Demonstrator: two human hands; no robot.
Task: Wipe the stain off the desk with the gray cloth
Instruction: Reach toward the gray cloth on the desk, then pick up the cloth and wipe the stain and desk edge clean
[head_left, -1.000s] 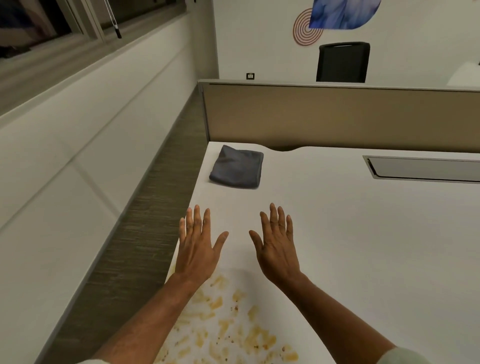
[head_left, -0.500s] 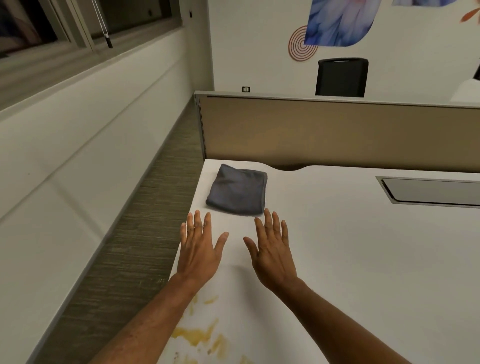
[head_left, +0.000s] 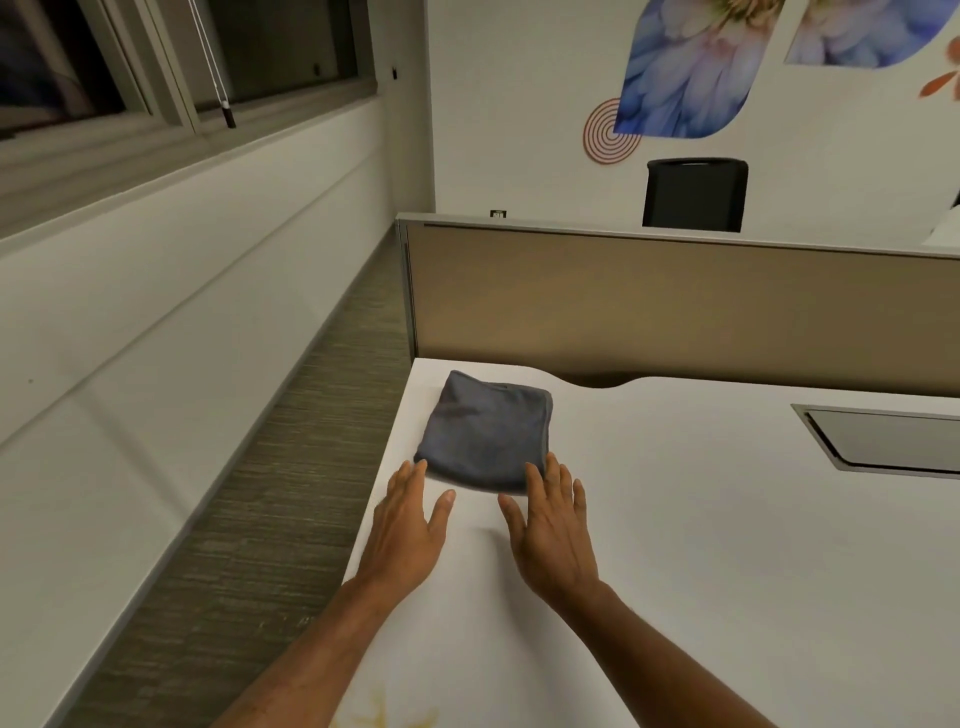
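Fingers of the left hand (head_left: 402, 530) and right hand (head_left: 553, 535) are spread flat, palms down, gripping nothing, tips at the near edge of the folded gray cloth (head_left: 485, 434) (touching or not, unclear) on the white desk (head_left: 727, 571); yellow stain (head_left: 384, 714) by the forearms.

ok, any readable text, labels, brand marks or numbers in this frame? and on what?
None readable.
Wall plate above the divider: a small mark, too small to read.
Wall art: flower prints and a ring motif, no lettering.
Cloth, desk, chair: no labels or marks visible.
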